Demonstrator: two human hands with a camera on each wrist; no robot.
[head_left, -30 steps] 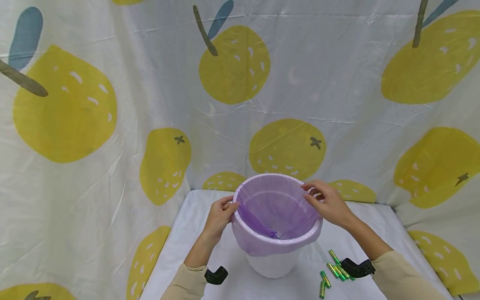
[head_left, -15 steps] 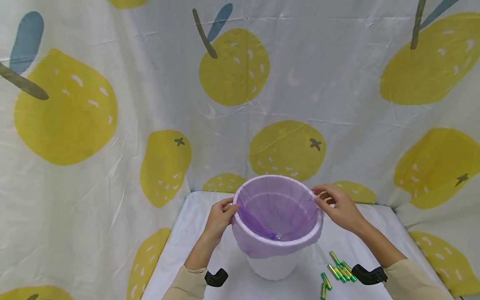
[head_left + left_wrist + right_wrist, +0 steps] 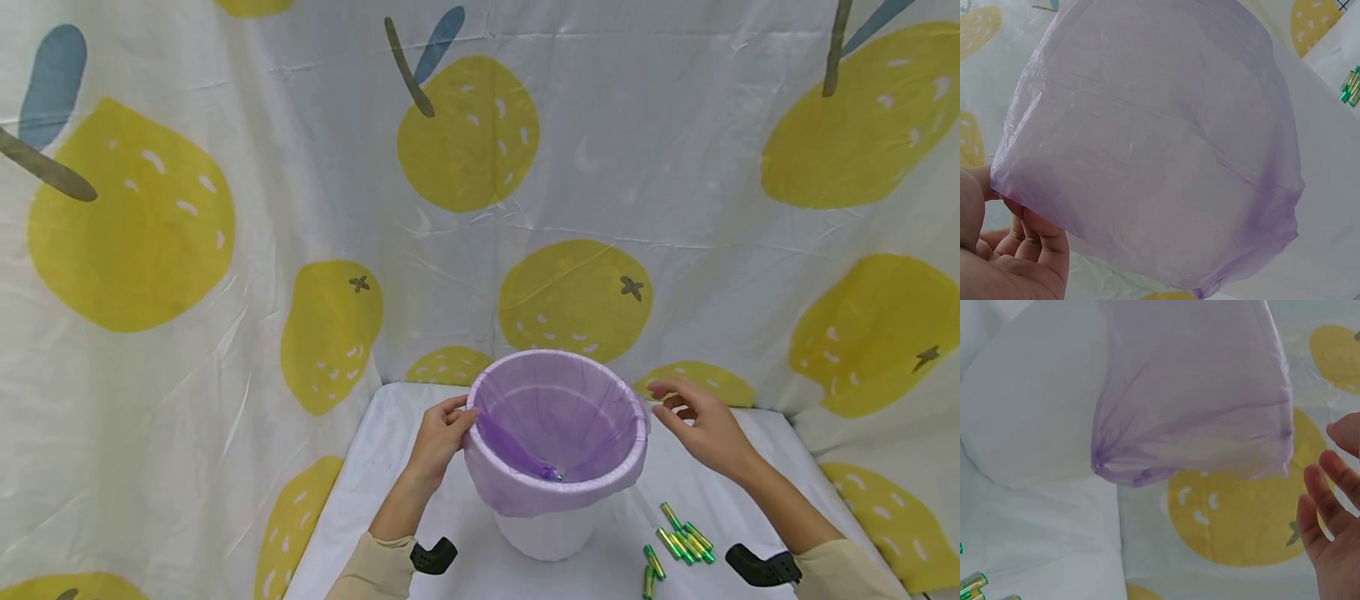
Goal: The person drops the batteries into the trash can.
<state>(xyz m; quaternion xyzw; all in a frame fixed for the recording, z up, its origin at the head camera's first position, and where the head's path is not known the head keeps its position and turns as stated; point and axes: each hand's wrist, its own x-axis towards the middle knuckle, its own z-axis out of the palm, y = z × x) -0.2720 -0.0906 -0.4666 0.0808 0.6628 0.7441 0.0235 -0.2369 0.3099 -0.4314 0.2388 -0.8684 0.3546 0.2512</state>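
A white trash bin (image 3: 543, 533) stands upright on the table, lined with a thin purple trash bag (image 3: 558, 408). The bag's edge folds over the rim and hangs down the outside, bunching at one spot in the right wrist view. My left hand (image 3: 437, 437) grips the lined rim on the left, thumb over the top and fingers outside. Just right of the rim, my right hand (image 3: 705, 429) is apart from the bag, its fingers loosely bent and holding nothing. Inside, a small shiny bit shows at the bag's bottom.
Several green and gold batteries (image 3: 684, 546) lie loose on the white-covered table (image 3: 757, 467), right of the bin. A fruit-printed curtain (image 3: 675, 150) hangs close behind and along both sides.
My right hand has slid along the rim to the right and come away from the bag. My left hand keeps its hold on the left rim.
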